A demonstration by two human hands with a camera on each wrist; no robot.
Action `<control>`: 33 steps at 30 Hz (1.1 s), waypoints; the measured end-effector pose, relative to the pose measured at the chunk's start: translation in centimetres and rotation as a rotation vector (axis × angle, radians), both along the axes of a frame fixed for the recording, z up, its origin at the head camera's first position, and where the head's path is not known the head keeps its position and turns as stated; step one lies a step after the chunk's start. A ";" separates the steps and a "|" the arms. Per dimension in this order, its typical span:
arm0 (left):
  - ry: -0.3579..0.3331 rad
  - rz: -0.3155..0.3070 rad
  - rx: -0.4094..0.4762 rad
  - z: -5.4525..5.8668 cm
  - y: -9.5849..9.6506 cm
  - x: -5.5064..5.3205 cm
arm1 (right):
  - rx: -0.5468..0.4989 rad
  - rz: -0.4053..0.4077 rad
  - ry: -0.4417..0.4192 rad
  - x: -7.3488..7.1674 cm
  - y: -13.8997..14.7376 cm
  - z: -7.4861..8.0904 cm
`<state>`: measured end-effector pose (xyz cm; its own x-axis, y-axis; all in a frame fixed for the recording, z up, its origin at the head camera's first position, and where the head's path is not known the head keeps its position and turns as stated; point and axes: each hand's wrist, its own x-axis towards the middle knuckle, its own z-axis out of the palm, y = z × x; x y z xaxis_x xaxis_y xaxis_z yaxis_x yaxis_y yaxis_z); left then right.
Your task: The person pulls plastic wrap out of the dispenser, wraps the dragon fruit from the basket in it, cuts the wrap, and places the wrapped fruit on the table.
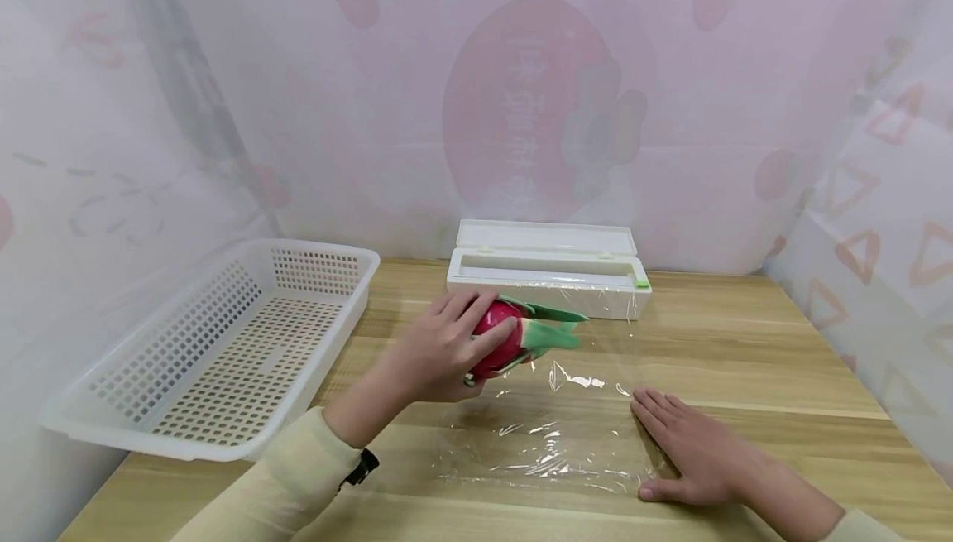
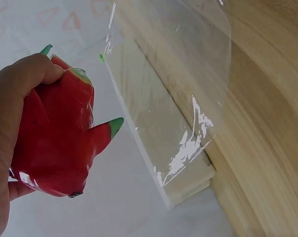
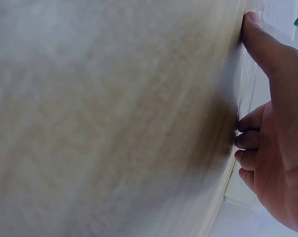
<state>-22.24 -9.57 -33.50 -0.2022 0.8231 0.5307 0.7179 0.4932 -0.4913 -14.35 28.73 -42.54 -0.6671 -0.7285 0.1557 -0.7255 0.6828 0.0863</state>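
Observation:
A red dragon fruit [image 1: 500, 338] with green-tipped scales is gripped by my left hand [image 1: 447, 352], thumb and fingers around its body. The left wrist view shows the glossy dragon fruit [image 2: 57, 133] raised, with the cling film [image 2: 183, 148] beyond it. On the table, the sheet of cling film [image 1: 547, 451] runs from the white dispenser box [image 1: 547, 300] towards me, below the fruit. My right hand [image 1: 700, 451] rests with straight fingers and thumb at the film's right edge. Seen from the right wrist, that hand [image 3: 282, 133] has its fingertips against the tabletop.
A white perforated basket [image 1: 298, 422] stands on the left side of the wooden table [image 1: 752, 343]. The dispenser's lid [image 1: 547, 237] is raised at the back. Printed cloth walls [image 1: 357, 136] enclose the table at the back and sides.

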 end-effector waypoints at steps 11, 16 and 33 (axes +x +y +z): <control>-0.040 -0.029 0.000 -1.6 2.4 -1.9 | -0.002 -0.002 -0.002 0.0 0.1 -0.1; -0.089 -0.050 -0.007 -2.0 3.6 -2.8 | 0.000 0.003 0.002 0.1 0.1 0.0; -0.240 -0.095 -0.007 -3.7 6.7 -4.0 | 0.036 -0.031 -0.055 -0.3 0.0 0.1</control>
